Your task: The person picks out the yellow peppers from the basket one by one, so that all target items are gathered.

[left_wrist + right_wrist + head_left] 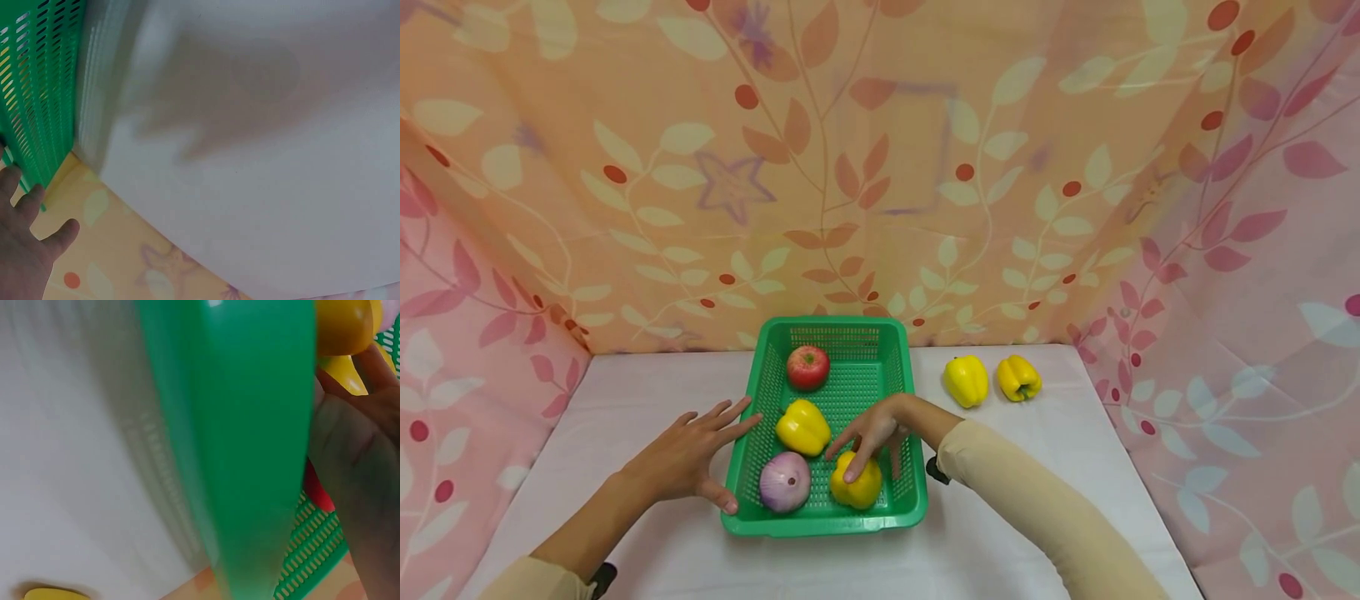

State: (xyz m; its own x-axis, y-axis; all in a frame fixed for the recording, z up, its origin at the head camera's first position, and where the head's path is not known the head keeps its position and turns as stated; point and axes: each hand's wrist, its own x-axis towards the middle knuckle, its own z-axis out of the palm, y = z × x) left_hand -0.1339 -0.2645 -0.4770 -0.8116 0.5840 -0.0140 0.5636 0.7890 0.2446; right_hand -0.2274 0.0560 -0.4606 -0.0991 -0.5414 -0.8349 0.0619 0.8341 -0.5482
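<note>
My left hand (24,247) spreads its fingers beside a green slotted plastic basket (47,112); whether they touch it, I cannot surely say. A soft shadow (250,81) darkens the flat white tabletop (281,212).

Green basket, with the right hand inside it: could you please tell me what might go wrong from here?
The right hand has its thumb on a yellow bell pepper; whether the grip is firm is unclear, so this pepper could roll against the purple onion beside it. The right forearm crosses the green basket's rim and might bump it. Outside, the nearer yellow bell pepper lies close to that arm and could be nudged.
</note>
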